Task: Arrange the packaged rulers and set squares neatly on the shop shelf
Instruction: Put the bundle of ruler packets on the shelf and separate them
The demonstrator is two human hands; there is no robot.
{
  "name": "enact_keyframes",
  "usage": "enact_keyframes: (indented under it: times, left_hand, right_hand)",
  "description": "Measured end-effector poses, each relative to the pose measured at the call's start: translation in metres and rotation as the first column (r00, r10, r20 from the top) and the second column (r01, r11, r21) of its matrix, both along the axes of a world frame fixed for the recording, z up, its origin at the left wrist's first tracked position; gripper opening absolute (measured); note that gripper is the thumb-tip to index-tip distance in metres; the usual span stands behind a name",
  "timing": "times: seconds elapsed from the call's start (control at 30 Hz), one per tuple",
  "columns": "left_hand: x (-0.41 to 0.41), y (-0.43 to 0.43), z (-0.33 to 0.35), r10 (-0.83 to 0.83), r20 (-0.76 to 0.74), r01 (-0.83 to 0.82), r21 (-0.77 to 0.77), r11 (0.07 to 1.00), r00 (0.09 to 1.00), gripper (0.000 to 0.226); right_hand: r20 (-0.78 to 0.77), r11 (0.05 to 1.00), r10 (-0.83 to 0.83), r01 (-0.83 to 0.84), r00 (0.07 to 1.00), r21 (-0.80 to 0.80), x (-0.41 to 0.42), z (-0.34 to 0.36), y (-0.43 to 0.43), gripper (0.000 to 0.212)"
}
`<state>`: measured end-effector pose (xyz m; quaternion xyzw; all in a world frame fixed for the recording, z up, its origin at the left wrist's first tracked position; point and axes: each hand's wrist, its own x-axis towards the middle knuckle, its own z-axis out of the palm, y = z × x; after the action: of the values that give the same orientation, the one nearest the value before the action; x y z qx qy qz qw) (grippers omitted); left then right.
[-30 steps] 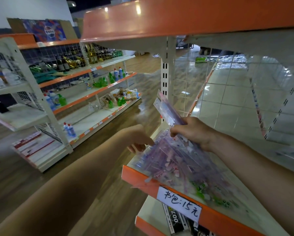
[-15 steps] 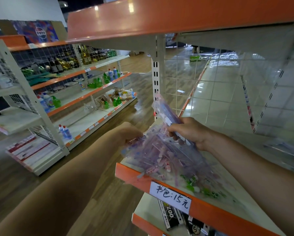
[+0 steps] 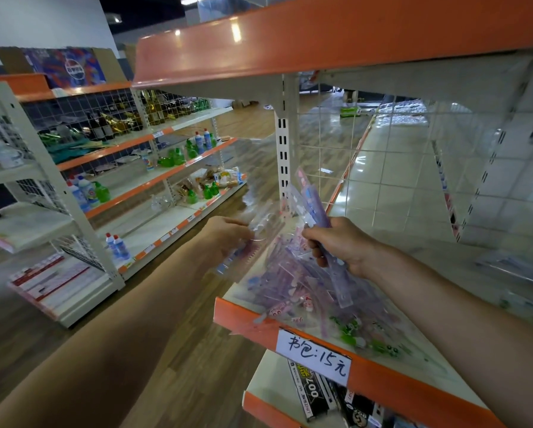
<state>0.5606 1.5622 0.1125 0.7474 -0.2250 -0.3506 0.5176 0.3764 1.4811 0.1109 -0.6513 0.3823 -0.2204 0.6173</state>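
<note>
Purple rulers in clear plastic sleeves [image 3: 311,201] jut above and below the right hand [image 3: 336,244], whose fingers are curled tight round the bundle. Just to its left, the left hand [image 3: 228,234] pinches another clear-wrapped ruler packet [image 3: 259,225], which is blurred. Beneath both hands, a loose heap of purple and green packaged rulers [image 3: 293,288] lies on the white shelf with an orange front lip [image 3: 240,319].

I count one price tag [image 3: 313,353], one left hand [image 3: 231,236] and one right hand [image 3: 336,244] above it. Behind it, ruler packets [image 3: 290,282] beyond counting.
</note>
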Motion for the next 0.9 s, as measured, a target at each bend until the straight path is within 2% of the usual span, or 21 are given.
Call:
enact_keyframes:
  times: [0.07,0.2,0.33,0.43,0.53,0.67,0.73,0.77,0.83,0.9]
  left_hand:
    - [-0.013,-0.001,0.005,-0.084,-0.126,0.075,-0.072,0.995,0.988,0.016]
    - [-0.034,-0.011,0.01,-0.25,-0.285,0.215,-0.148,0.965,0.925,0.014]
    - [-0.05,-0.019,0.009,-0.317,-0.372,0.28,-0.152,0.948,0.872,0.007]
    - [-0.069,-0.015,0.009,-0.285,-0.352,0.263,-0.108,0.959,0.892,0.007]
    - [-0.081,-0.001,0.009,-0.223,-0.358,0.182,-0.144,0.973,0.907,0.009]
    - [-0.084,0.028,0.014,-0.127,-0.472,0.029,-0.211,0.977,0.872,0.01]
    - [-0.085,0.04,0.015,-0.052,-0.452,-0.047,-0.205,0.978,0.891,0.017]
    - [-0.086,0.046,0.013,-0.024,-0.42,-0.066,-0.198,0.978,0.907,0.019]
    - [-0.092,0.059,0.009,-0.019,-0.361,-0.049,-0.177,0.983,0.932,0.019]
    - [-0.097,0.076,0.005,-0.05,-0.309,0.004,-0.148,0.989,0.95,0.026]
  right_hand:
    - [0.005,1.0,-0.027,0.027,1.0,0.015,0.003,-0.002,0.001,0.014]
    - [0.057,0.991,-0.121,0.117,0.991,0.069,0.006,-0.005,0.002,0.012]
    - [0.076,0.984,-0.151,0.143,0.986,0.109,0.001,-0.01,0.003,0.027]
    - [0.082,0.987,-0.117,0.106,0.99,0.123,0.001,-0.014,0.012,0.04]
    - [0.087,0.992,-0.096,0.088,0.992,0.087,-0.001,-0.01,0.028,0.047]
    - [0.117,0.995,-0.078,0.069,0.99,0.076,-0.005,-0.004,0.054,0.012]
    - [0.142,0.994,-0.097,0.087,0.985,0.072,-0.003,-0.002,0.072,0.028]
    - [0.16,0.993,-0.105,0.095,0.982,0.068,-0.002,-0.001,0.083,0.028]
    - [0.17,0.99,-0.14,0.14,0.975,0.01,0.0,-0.004,0.102,0.003]
    - [0.174,0.981,-0.174,0.186,0.969,-0.057,0.003,-0.005,0.115,0.014]
